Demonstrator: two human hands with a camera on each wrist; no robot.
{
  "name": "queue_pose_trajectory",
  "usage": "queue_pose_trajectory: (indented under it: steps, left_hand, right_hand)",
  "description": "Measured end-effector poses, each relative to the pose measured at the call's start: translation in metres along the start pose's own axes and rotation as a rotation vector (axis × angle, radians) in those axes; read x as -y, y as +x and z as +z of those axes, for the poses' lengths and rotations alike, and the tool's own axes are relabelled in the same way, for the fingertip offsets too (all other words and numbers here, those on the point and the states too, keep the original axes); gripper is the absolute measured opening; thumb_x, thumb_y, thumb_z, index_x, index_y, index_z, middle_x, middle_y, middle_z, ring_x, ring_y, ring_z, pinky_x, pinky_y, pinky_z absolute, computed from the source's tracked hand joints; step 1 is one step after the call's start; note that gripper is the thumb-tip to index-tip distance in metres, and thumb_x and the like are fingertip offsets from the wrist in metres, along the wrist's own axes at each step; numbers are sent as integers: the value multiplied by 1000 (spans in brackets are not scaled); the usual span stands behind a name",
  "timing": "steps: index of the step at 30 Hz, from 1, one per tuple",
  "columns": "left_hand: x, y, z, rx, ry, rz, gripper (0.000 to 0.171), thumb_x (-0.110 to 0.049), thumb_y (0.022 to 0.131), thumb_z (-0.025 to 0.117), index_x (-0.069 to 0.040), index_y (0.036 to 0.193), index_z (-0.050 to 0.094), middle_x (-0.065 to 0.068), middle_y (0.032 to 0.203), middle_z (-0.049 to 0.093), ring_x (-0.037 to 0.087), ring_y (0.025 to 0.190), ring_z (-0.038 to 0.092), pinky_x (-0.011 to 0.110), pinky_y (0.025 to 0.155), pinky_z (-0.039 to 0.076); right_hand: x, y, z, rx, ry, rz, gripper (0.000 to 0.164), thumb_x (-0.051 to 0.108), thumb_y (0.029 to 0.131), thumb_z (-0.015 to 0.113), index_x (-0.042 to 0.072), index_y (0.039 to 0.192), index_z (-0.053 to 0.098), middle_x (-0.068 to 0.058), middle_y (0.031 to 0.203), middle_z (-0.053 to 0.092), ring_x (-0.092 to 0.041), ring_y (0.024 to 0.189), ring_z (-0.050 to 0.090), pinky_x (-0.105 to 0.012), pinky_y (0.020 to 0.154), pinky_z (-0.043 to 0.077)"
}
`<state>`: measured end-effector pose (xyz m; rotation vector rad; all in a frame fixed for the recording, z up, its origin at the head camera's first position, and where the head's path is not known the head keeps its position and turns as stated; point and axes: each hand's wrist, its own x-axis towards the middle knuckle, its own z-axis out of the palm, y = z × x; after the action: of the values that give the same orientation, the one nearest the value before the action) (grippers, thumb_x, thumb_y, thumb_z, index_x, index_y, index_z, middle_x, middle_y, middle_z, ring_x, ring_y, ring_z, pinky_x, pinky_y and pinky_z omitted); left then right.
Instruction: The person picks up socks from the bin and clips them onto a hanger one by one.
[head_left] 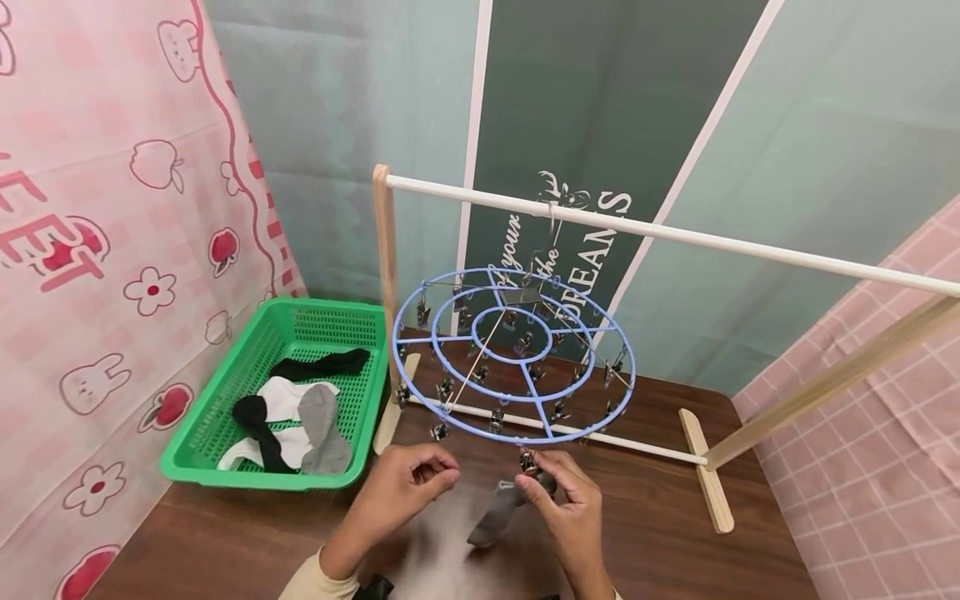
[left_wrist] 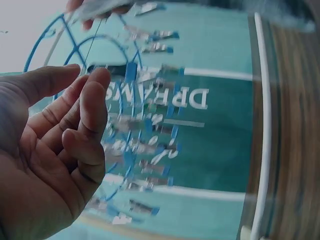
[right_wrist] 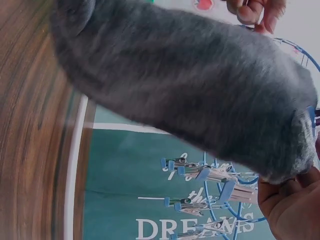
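Observation:
A dark grey sock (head_left: 495, 517) hangs slanting down from my right hand (head_left: 566, 508), which pinches its upper end beside a metal clip (head_left: 528, 461) at the front rim of the blue round hanger (head_left: 551, 435). The sock (right_wrist: 185, 85) fills much of the right wrist view, with the right thumb and fingers (right_wrist: 295, 200) at its end. Left of it, my left hand (head_left: 408, 487) is lifted with loosely curled fingers, thumb near the index fingertip and nothing held. The left wrist view shows that hand (left_wrist: 65, 135) before the hanger's dangling clips.
The hanger hooks over a white rail (head_left: 675, 237) on wooden posts. A green basket (head_left: 180, 467) at left holds black, white and light grey socks. Wooden feet (head_left: 708, 475) of the rack stand on the brown table (head_left: 660, 542). Printed cloths surround the table.

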<state>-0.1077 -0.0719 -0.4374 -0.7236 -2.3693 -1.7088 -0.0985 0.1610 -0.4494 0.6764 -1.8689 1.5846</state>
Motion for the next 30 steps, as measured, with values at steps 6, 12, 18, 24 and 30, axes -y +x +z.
queue_pose_trajectory:
  steps: [6,12,18,24,30]
  left_hand:
    - [3,-3,-24,-39,-18,-53,7,-3,88,68,-10,88,69,-4,69,62,5,54,55,26,47,48]
    - [7,-3,-38,-77,79,-79,8,-7,88,69,-14,85,68,-9,67,60,3,55,52,24,47,44]
    - [14,-4,-49,-94,145,-93,6,-6,86,70,-12,86,69,-7,70,63,2,58,51,24,50,43]
    - [18,-7,-69,-17,165,-281,23,-14,90,68,-3,109,61,-1,77,66,9,63,58,25,56,46]
    - [29,-13,-84,-27,134,-418,39,-13,92,66,5,123,52,3,78,67,17,65,61,27,57,46]
  right_hand:
    - [-1,-4,-2,-15,-27,8,37,-23,68,71,-11,102,68,-19,95,68,-11,89,63,-16,76,47]
    - [-3,-3,-4,-19,-29,-1,36,-23,68,70,-13,103,67,-23,96,67,-12,90,64,-16,77,47]
    - [-6,-3,-6,-18,-70,-17,37,-22,67,72,-13,103,68,-22,96,67,-12,91,63,-17,78,46]
    - [-5,-4,-7,-29,-88,7,35,-22,69,71,-11,102,68,-19,96,67,-12,91,63,-17,80,46]
    - [-1,-3,-8,-48,-105,24,34,-21,71,69,-7,102,69,-18,96,67,-12,92,63,-17,82,46]
